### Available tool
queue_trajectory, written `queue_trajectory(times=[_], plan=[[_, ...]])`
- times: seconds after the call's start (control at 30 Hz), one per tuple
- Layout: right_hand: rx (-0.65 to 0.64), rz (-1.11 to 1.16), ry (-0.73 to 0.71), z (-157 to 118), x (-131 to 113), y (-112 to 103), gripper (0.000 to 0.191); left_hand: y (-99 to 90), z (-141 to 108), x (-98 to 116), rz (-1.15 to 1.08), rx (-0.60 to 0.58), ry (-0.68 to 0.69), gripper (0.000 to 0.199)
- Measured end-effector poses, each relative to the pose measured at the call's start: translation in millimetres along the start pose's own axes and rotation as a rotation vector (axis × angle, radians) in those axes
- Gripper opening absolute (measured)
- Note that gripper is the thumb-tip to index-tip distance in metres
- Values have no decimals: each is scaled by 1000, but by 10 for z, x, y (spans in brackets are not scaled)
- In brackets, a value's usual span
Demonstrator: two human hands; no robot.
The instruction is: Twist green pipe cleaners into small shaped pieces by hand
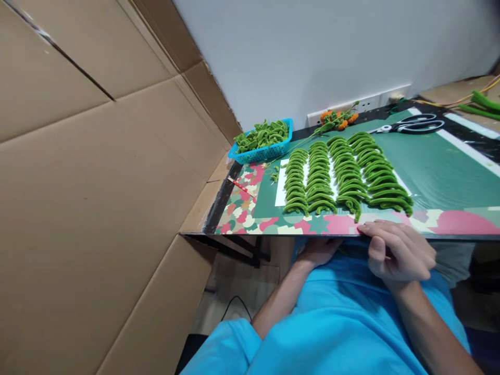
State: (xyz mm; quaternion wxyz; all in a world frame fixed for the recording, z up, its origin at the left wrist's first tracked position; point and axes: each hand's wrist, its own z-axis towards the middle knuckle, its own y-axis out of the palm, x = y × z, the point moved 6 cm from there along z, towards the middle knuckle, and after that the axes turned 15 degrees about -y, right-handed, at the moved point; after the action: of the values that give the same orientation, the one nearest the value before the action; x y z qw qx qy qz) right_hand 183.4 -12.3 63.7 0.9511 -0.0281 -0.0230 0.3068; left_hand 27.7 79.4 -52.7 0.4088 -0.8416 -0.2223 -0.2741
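Note:
Curved green fuzzy pieces (319, 174), which look like bent chenille stems, lie in several columns on white paper (280, 198) on the table (461, 172). My right hand (404, 252) rests at the table's front edge, just below the columns. Its fingers reach loosely onto the patterned border and nothing shows in them. Under the edge, in front of my blue shirt, is my left hand (316, 252); its fingers are hidden by the table. A small green bit shows faintly beside it. A blue basket (261, 154) holds a heap of similar green pieces at the back left.
Black-handled scissors (414, 125) lie at the back right. Orange fuzzy flowers (339, 120) on a green stem lie by the wall sockets. A red-and-white stick (241, 186) and green scraps (275, 176) are at left. A cardboard wall (117, 182) stands along the left side.

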Motion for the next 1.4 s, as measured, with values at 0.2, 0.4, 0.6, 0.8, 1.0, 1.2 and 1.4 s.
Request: queue_trajectory(times=[0.2,0.4,0.6,0.8,1.0,1.2,1.4], plan=[[0,-8,5,33,0,4,16,15,26,-54,-13,1,-13,58],[1,6,7,17,3,14,15,17,40,-106,-28,0,-40,56],[-2,8,-2,16,-3,13,15,5,33,-85,-22,7,-9,58],[-8,18,4,26,0,25,16,-5,3,-36,-4,-2,1,56],[-5,5,3,35,-2,21,15,-19,-6,-26,-15,-11,-9,61],[-13,4,14,21,1,24,14,-22,-11,-32,-22,-3,-3,59],[-20,1,25,48,2,32,14,-28,-8,-13,-1,7,31,56]])
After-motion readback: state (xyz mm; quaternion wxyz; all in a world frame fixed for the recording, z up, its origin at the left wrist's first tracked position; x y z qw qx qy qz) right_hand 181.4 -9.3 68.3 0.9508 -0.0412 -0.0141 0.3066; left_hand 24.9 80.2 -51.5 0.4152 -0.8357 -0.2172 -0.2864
